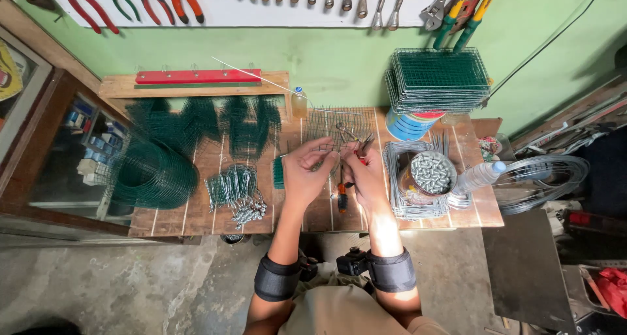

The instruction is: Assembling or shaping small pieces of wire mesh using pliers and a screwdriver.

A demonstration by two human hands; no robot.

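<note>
Soft, even daylight is filling the scene, casting only faint shadows beneath the desk (pixel 196 221). The wide lens is bending the edges, and fine details are staying slightly soft.

Both hands meet over the middle of a wooden workbench (pixel 196 214). The left hand (pixel 305 172) pinches a thin wire piece (pixel 324 150) at its fingertips, and the right hand (pixel 364 178) grips red-handled pliers (pixel 360 147) just beside it. Left of the left hand lies a heap of small wire hooks (pixel 236 192), beyond them a roll of green mesh (pixel 153 172). Right of the right hand stands a tin of metal slugs (pixel 430 173) and a plastic bottle (pixel 479 175).
</note>
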